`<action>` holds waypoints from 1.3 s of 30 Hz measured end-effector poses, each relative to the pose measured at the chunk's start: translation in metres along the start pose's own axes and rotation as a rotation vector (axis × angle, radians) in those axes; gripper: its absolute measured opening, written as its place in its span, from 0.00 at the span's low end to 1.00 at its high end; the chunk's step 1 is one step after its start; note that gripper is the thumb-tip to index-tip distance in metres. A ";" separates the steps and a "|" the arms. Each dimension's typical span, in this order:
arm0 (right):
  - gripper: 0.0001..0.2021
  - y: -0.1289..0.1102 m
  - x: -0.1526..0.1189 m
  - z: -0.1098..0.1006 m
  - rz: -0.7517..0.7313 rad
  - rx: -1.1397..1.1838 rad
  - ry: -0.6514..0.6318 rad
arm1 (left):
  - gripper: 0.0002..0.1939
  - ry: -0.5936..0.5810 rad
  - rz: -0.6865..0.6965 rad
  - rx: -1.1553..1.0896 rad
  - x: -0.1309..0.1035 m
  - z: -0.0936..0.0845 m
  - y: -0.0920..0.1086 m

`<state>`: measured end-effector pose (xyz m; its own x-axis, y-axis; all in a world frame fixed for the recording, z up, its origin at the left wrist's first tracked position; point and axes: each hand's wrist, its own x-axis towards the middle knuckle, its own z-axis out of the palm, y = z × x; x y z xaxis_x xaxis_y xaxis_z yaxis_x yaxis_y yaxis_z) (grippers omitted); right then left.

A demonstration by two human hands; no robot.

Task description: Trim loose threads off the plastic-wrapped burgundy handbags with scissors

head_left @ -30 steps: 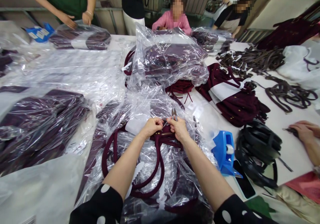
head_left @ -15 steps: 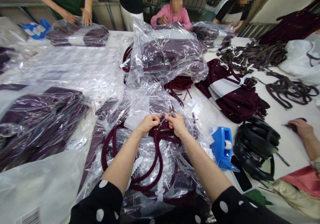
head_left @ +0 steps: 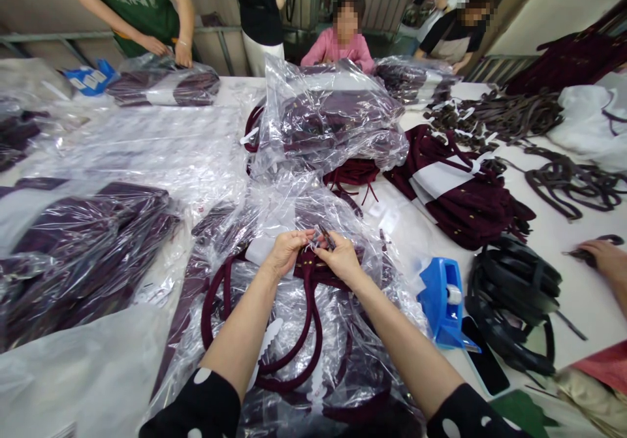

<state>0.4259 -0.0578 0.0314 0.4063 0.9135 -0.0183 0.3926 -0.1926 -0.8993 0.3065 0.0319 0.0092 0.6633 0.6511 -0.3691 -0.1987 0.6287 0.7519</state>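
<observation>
My right hand [head_left: 341, 255] is closed around small snips [head_left: 326, 237], whose dark blades now slant toward the left hand. My left hand [head_left: 289, 250] pinches a thin pale strand [head_left: 309, 246]; its exact kind is too small to make out. Both hands meet over the zipped top of a burgundy handbag [head_left: 308, 269], at the base of its handle. The bag's long looped handles [head_left: 317, 333] hang toward me over clear plastic [head_left: 289, 307]. A white paper wrap [head_left: 262, 250] lies just left of the bag's top.
Plastic-wrapped bags [head_left: 333, 108] are piled ahead, more [head_left: 88, 242] lie left. To the right are a burgundy bag stack [head_left: 455, 196], a blue tape dispenser [head_left: 443, 304], a phone [head_left: 484, 359] and black straps [head_left: 519, 294]. A co-worker's hand [head_left: 607, 262] holds a tool at far right.
The snips have tipped from pointing upward to slanting left, and my hands have drawn closer together over the strand. The whole view has shifted slightly downward in the picture.
</observation>
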 end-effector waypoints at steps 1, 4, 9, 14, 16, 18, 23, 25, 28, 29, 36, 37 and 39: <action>0.09 -0.002 -0.001 0.002 -0.029 -0.083 -0.003 | 0.15 -0.004 0.004 0.002 0.000 0.000 0.000; 0.10 -0.008 -0.001 0.010 -0.080 -0.314 0.017 | 0.08 0.014 0.060 0.042 0.002 -0.001 -0.002; 0.06 -0.007 0.000 0.015 -0.063 -0.340 0.082 | 0.08 -0.001 0.071 0.067 0.004 -0.002 -0.004; 0.07 -0.002 0.005 0.003 0.051 0.078 0.057 | 0.12 0.019 0.102 0.090 0.002 -0.001 -0.006; 0.09 -0.001 0.006 -0.001 0.130 0.236 0.061 | 0.14 -0.017 0.116 0.154 0.001 0.001 -0.008; 0.11 -0.002 0.007 -0.002 0.186 0.340 0.070 | 0.15 -0.056 0.102 0.208 0.001 0.004 -0.009; 0.13 -0.004 0.006 -0.003 0.251 0.455 0.051 | 0.10 0.061 0.147 0.288 0.001 0.010 -0.012; 0.13 -0.004 0.007 -0.003 0.266 0.467 0.054 | 0.09 0.091 0.177 0.293 0.002 0.010 -0.013; 0.12 -0.005 0.008 -0.002 0.309 0.477 0.034 | 0.06 0.179 0.207 0.395 0.004 0.012 -0.016; 0.11 -0.006 0.009 -0.002 0.334 0.459 0.024 | 0.04 0.230 0.222 0.510 0.005 0.014 -0.016; 0.04 -0.011 0.020 -0.003 0.350 0.035 0.076 | 0.12 0.471 0.177 1.254 0.015 0.034 -0.011; 0.03 -0.012 0.022 -0.004 0.311 -0.096 0.079 | 0.15 0.431 0.142 1.306 0.017 0.035 -0.009; 0.00 -0.013 0.025 -0.008 0.248 -0.366 0.062 | 0.17 0.311 0.111 1.335 0.020 0.036 -0.004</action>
<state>0.4371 -0.0351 0.0462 0.5696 0.8026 -0.1773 0.5387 -0.5274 -0.6570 0.3464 0.0271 0.0187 0.4667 0.8494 -0.2463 0.7160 -0.1994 0.6690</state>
